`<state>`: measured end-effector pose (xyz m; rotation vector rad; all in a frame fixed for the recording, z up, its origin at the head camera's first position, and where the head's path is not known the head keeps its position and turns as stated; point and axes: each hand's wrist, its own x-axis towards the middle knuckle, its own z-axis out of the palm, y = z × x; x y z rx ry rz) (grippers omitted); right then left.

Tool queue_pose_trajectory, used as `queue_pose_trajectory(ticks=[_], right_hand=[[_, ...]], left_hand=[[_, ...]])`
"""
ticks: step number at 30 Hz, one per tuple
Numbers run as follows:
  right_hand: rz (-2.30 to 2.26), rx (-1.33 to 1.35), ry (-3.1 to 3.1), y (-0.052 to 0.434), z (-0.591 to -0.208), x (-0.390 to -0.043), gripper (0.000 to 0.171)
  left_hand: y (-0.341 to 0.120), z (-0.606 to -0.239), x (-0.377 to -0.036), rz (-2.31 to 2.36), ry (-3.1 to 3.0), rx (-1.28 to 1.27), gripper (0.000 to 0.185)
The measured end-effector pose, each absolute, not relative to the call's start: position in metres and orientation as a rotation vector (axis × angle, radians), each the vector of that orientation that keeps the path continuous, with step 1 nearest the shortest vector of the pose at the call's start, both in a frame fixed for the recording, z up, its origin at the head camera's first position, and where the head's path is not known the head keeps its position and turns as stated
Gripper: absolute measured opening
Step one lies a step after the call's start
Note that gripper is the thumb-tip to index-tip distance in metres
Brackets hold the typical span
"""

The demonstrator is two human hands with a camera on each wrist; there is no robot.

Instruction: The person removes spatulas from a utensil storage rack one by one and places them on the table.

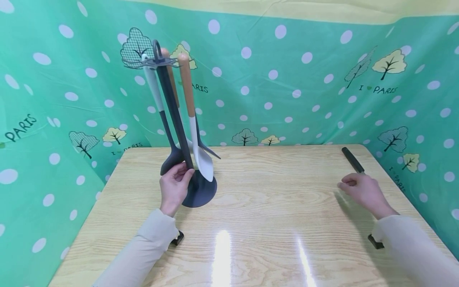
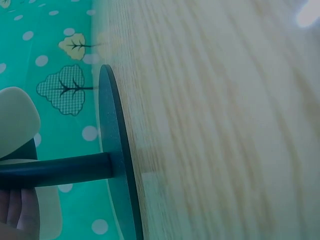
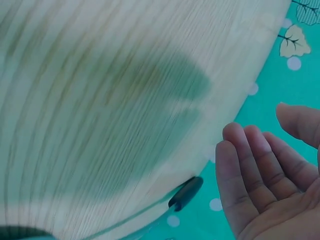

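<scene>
Utensil stand, pinched low by the left grip, could topple if tugged sideways. The right grip is loosely spread, empty.

The head view is bright, with two glare streaks on the table and a soft shadow beside the right hand; both wrist views are dimmer and hazier. The left has glare in its upper right corner; the right, a broad blurry shadow and a bowed table edge.
</scene>
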<state>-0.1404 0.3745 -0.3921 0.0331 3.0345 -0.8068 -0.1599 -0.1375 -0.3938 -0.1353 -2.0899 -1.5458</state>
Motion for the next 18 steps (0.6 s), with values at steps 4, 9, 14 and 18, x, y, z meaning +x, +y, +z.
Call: queue_pose_trajectory(ticks=[4,9,14,18], right_hand=[[-0.837,0.023,3.046,0.368,-0.396,-0.143,0.042],[-0.85,0.018,3.07,0.358,-0.398,-0.145,0.041],[-0.879,-0.008,3.1,0.348,-0.398,-0.146,0.035],[-0.907,-0.007,3.095,0.341,-0.4,-0.147,0.034]], left_hand=[[-0.138,-0.395,-0.16,-1.556,-2.085,-0.136,0.019],[-0.141,-0.404,-0.166,-1.551,-2.085,-0.124,0.02],[-0.149,-0.425,-0.179,-1.582,-2.063,-0.113,0.021],[-0.149,-0.425,-0.179,-1.586,-2.05,-0.13,0.02]])
